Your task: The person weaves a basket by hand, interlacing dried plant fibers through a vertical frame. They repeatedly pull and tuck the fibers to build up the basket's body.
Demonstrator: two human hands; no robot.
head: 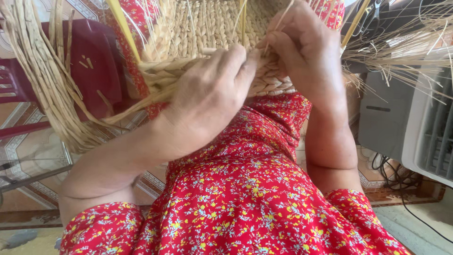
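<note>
Two hands are at work on a half-woven straw basket (207,28) that rests on our lap, against the red flowered dress (245,189). Far left, a bundle of loose plaited straw (42,85) hangs down in front of a dark red plastic chair (94,61). Our left hand (207,97) lies knuckles up over the basket's braided rim (163,73), fingers curled and pressing the braid down, thumb tucked out of sight. Just right of it, our right hand (302,47) is closed in a pinch on a thin straw strand (278,23) at the edge of the weave. We judge the weaving is mid-row: the next move calls for pulling that strand snug while the left hand pins the braid. Far right stands a grey fan heater (415,123), with stray straw ends (401,52) above it.
</note>
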